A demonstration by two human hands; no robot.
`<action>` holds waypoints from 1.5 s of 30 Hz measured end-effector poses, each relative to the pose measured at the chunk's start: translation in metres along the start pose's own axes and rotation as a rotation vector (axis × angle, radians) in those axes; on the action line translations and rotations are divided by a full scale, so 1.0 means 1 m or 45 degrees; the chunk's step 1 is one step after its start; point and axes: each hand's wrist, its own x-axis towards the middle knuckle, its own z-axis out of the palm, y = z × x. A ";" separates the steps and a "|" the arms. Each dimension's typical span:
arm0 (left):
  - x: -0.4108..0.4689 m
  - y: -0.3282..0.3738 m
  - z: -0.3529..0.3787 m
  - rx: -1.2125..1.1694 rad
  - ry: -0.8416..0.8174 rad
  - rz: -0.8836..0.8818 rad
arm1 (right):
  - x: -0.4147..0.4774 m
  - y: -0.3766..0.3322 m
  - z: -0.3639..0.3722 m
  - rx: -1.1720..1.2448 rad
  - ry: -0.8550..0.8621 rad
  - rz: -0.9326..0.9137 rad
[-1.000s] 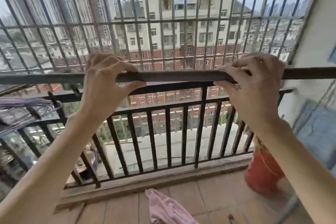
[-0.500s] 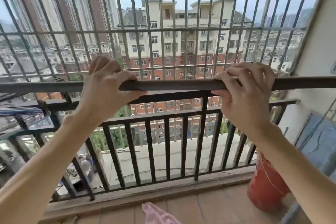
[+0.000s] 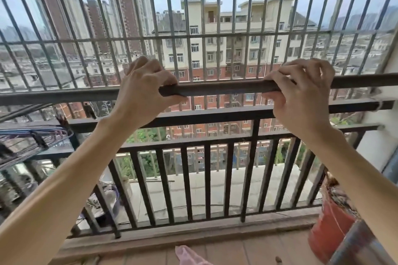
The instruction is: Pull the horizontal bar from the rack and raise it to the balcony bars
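Both hands are up on the pole [image 3: 219, 89], a dark bar running level across the balcony just inside the grille [image 3: 200, 36]. The left hand [image 3: 143, 92] is wrapped round it, thumb under, fingers over the top; the right hand [image 3: 301, 94] grips it the same way, well apart from the left. The pole sits above the railing [image 3: 206, 118], its right end reaching the wall, its left end running out of frame. By the look of it the pole is up at height and held, not yet let go; whether it rests on any bracket I cannot tell. Down on the floor: a pink cloth [image 3: 187, 256] and a red bucket [image 3: 329, 232]. No readable writing or brand anywhere.
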 end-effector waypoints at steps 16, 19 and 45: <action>0.048 0.003 0.068 0.113 -0.042 0.038 | 0.001 0.052 0.084 0.031 -0.114 0.035; 0.056 0.003 0.081 0.116 -0.083 0.027 | 0.000 0.060 0.097 0.051 -0.149 0.045; 0.066 0.009 0.110 0.149 -0.032 -0.109 | 0.004 0.075 0.126 0.360 -0.183 0.191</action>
